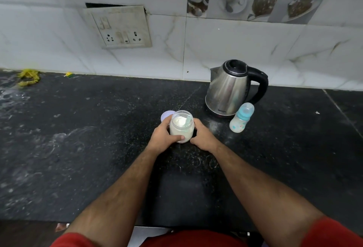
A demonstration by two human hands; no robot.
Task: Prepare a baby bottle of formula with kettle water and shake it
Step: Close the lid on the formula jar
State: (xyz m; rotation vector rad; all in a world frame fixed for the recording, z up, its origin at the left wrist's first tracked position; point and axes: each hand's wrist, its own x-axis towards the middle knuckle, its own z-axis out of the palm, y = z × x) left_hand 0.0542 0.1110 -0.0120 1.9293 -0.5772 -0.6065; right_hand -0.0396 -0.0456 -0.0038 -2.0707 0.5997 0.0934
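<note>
An open clear jar of white formula powder (181,126) stands on the black counter (88,148), a pale scoop poking up inside it. My left hand (163,137) grips the jar, thumb across its front. My right hand (203,137) rests against the jar's right side with curled fingers. The jar's lid (166,116) lies flat just behind my left hand. A steel kettle (228,89) with a black handle and shut lid stands at the back right. In front of it stands a capped baby bottle (241,118) with a teal collar.
A tiled wall with a switch and socket plate (120,28) runs along the back. Yellow scraps (29,77) lie at the far left by wet patches on the counter. The counter's front edge is near my body.
</note>
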